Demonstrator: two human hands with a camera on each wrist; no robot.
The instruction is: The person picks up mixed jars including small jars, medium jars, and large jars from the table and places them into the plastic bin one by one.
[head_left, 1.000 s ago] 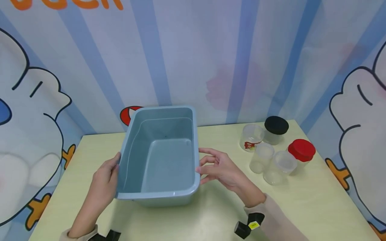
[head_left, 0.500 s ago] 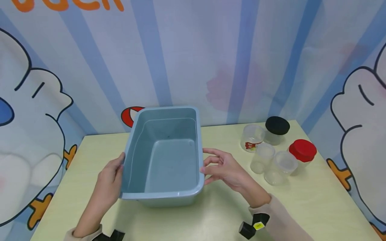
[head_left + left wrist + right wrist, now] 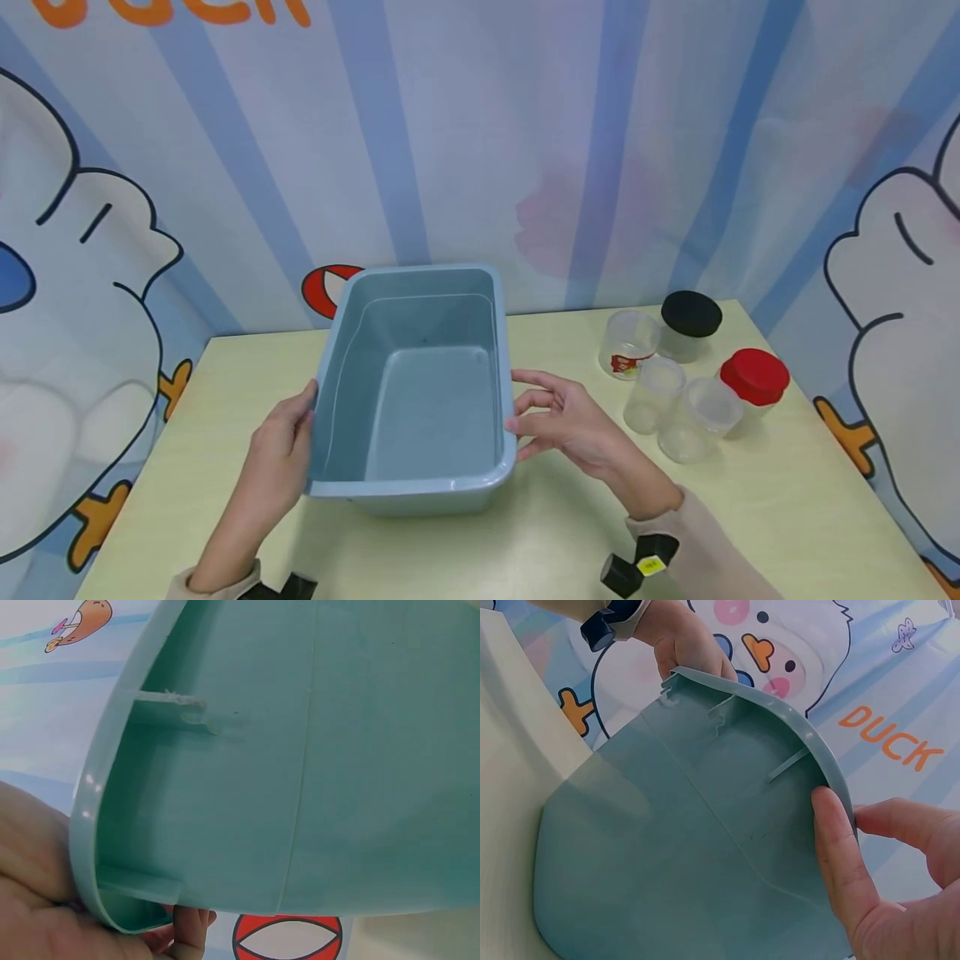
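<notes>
Left hand (image 3: pixel 276 454): gripping the blue basin (image 3: pixel 435 408) at its left side, with fingers curled round the edge.
Right hand (image 3: pixel 566 423): pinching the opposite side between thumb and fingers.
Basin: held between both hands, tilted with its opening toward the person; contact of base with table (image 3: pixel 817 517) not determinable.
Underside of rim (image 3: pixel 412 486): fitted with short ribs (image 3: pixel 142 885), one ragged along its edge in the left wrist view.
Sleeves (image 3: pixel 708 550): beige, with black devices (image 3: pixel 657 550) near the cuffs.
Right end of table: occupied by a clear tub with red label (image 3: pixel 628 346), a black-lidded jar (image 3: pixel 690 325), a red-lidded jar (image 3: pixel 753 379) and two clear jars (image 3: pixel 697 422), grouped close together.
Backdrop (image 3: pixel 480 142): blue-striped, printed with cartoon ducks and orange lettering.
</notes>
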